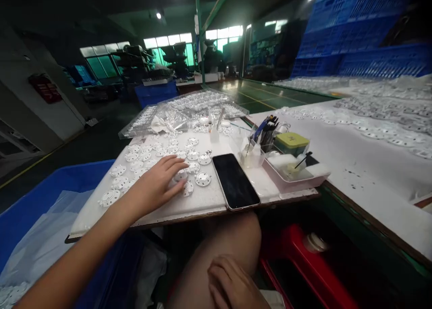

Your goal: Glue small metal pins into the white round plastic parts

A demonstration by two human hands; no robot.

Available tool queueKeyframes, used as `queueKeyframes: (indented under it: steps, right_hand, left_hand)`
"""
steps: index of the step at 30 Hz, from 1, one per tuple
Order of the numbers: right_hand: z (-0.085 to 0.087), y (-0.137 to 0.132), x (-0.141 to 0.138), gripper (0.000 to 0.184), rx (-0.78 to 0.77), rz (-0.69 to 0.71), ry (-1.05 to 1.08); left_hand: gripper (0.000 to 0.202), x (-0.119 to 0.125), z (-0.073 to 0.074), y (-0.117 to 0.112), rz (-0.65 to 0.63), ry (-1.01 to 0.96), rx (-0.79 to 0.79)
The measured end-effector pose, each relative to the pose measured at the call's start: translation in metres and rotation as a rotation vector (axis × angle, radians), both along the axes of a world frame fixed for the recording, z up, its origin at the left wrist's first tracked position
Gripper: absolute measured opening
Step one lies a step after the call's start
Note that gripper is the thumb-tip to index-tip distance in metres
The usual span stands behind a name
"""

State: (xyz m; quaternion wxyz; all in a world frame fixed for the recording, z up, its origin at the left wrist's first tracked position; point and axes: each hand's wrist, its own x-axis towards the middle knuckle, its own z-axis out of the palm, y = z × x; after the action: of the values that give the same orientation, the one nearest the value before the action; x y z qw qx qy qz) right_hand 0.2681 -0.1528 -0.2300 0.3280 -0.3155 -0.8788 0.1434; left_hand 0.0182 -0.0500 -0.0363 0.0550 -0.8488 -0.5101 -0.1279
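White perforated plastic discs (203,179) on a white tabletop (199,202); black-screened phone (235,181); yellow-green lidded box (292,141); pink tray (297,181); blue crate (50,183); red stool (303,264).

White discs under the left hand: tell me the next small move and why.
Probably curl the left hand around the white disc under its fingertips and lift it. The fingers lie flat across the discs on the white board and grip nothing, while the right hand rests idle on the thigh, away from the phone.
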Motion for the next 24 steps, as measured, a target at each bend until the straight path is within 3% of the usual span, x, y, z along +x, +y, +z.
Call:
queueKeyframes:
  steps: [3, 7, 11, 17, 21, 24]
  right_hand:
    - [-0.012, 0.01, 0.003, 0.027, 0.047, -0.053, -0.002]
    - [-0.002, 0.038, 0.028, 0.036, 0.116, -0.181, -0.16]
    - [0.004, 0.065, 0.048, 0.032, 0.136, -0.319, -0.238]
    - [-0.001, 0.092, 0.032, 0.019, 0.114, -0.377, -0.214]
    - [0.004, 0.097, 0.033, 0.017, 0.205, -0.402, -0.174]
    - [0.005, 0.087, 0.043, 0.021, 0.308, -0.341, -0.104]
  left_hand:
    - [0.038, 0.031, 0.01, 0.031, -0.213, 0.182, -0.067]
    - [0.031, 0.042, 0.011, 0.056, -0.303, 0.269, -0.212]
    - [0.028, 0.033, 0.011, 0.065, -0.319, 0.163, -0.321]
    - [0.029, 0.027, 0.015, 0.064, -0.288, -0.004, -0.416]
    - [0.031, 0.03, 0.017, 0.063, -0.244, -0.103, -0.511]
    - [0.03, 0.031, 0.015, 0.064, -0.211, -0.135, -0.544]
